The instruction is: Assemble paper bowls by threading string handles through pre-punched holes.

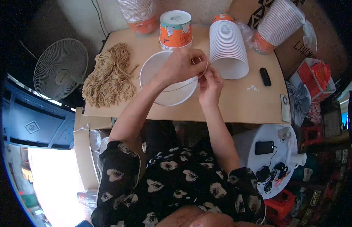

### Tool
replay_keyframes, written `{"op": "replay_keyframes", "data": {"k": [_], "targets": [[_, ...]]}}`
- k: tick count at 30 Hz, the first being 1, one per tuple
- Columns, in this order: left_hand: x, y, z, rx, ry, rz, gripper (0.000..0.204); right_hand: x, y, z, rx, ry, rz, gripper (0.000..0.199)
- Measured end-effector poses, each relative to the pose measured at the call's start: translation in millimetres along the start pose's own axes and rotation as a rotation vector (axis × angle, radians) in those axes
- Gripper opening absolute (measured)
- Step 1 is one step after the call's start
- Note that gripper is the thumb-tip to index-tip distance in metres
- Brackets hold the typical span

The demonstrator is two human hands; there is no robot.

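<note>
Over the rim of a white paper bucket (170, 97), my left hand (180, 67) and my right hand (211, 86) meet with their fingertips close together. Both pinch a thin tan cord (179, 86), which makes a small loop at the fingers and runs back down across the bucket's mouth. The bucket stands on the table with its open mouth facing up, and my left hand covers part of it. To the left lies a thick bundle of tan cords (111, 75). Just behind the bucket, an orange printed paper bucket (176, 34) stands upside down.
A nested stack of white buckets (229, 45) lies right of my hands on the table (236, 108). Plastic-wrapped stacks (280, 22) stand behind. White bits (253, 87) and a small black object (265, 76) lie at right. A fan (61, 70) is far left; a round side table (244, 151) holds cables.
</note>
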State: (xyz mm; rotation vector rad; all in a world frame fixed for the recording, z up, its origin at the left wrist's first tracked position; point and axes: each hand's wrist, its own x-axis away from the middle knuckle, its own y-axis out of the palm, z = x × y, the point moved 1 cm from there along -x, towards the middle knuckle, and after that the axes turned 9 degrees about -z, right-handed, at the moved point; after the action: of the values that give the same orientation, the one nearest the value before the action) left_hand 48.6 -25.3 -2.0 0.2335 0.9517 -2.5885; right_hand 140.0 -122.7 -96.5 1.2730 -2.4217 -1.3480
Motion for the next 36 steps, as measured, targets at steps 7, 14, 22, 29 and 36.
{"op": "replay_keyframes", "data": {"k": [7, 14, 22, 29, 36], "targets": [[4.2, 14.5, -24.6, 0.390, -0.185, -0.105, 0.018, 1.9, -22.5, 0.2, 0.234, 0.050, -0.001, 0.016], [5.3, 7.9, -14.5, 0.464, -0.256, -0.118, 0.018, 1.0, -21.7, -6.2, 0.346, -0.003, -0.037, 0.017], [4.7, 8.4, -11.4, 0.360, -0.205, -0.136, 0.017, 1.7, -13.2, -20.4, 0.834, -0.202, -0.197, 0.008], [8.9, 10.2, -25.7, 0.509, -0.157, -0.285, 0.022, -4.2, -17.0, -32.4, 0.854, 0.048, -0.204, 0.011], [11.2, -54.2, -49.4, 0.740, -0.406, -0.372, 0.034, 6.1, -28.1, -37.3, 0.588, 0.185, -0.206, 0.011]]}}
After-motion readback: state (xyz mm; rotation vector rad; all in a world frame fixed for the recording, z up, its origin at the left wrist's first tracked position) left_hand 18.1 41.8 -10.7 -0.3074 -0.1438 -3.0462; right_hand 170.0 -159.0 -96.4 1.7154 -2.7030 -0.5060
